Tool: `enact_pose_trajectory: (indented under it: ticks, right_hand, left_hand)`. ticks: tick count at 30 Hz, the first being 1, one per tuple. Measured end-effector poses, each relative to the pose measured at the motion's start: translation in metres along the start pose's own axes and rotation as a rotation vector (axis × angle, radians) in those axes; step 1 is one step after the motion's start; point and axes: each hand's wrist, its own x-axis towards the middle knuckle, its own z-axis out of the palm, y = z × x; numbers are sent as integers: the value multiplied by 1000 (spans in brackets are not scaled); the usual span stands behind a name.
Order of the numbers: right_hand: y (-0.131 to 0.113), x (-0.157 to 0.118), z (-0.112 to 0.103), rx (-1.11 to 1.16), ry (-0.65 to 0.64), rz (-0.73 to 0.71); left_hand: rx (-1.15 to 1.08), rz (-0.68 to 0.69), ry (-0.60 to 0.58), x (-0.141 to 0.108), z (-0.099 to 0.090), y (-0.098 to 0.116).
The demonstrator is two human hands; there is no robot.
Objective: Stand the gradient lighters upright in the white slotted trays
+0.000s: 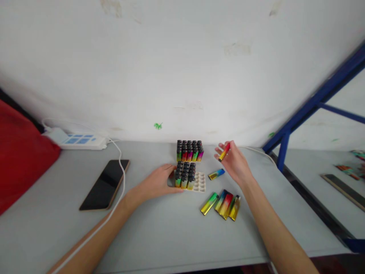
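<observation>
My left hand (161,179) grips the left side of a white tray (201,182) with rows of round-edged slots. Upright lighters (184,177) with black tops fill the tray's left part, and bare slots show on its right. Raised to the right of it, my right hand (234,161) pinches a red and yellow lighter (224,152), held at a slant. Below that hand a blue and yellow lighter (216,174) lies on the table. Several loose lighters (225,205), green, blue, red and gold, lie nearer the front. Behind the tray stands a full block of upright lighters (189,151).
A phone (105,184) lies at the left, with a white cable (123,177) running across it and over my left forearm. A power strip (82,141) sits by the wall beside a red object (23,152). At the right rises a blue metal frame (296,118).
</observation>
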Motion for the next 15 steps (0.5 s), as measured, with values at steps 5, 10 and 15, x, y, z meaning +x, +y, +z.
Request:
enact_pose_trajectory:
  ticks: [5, 10, 15]
  right_hand:
    - [18, -17, 9, -24, -141, 137]
    - [21, -29, 23, -131, -291, 211]
    - [32, -34, 27, -288, -357, 261]
  left_hand:
    - [-14, 2, -11, 0, 0, 1]
    - [4, -3, -13, 0, 0, -1]
    - [11, -4, -15, -1, -1, 1]
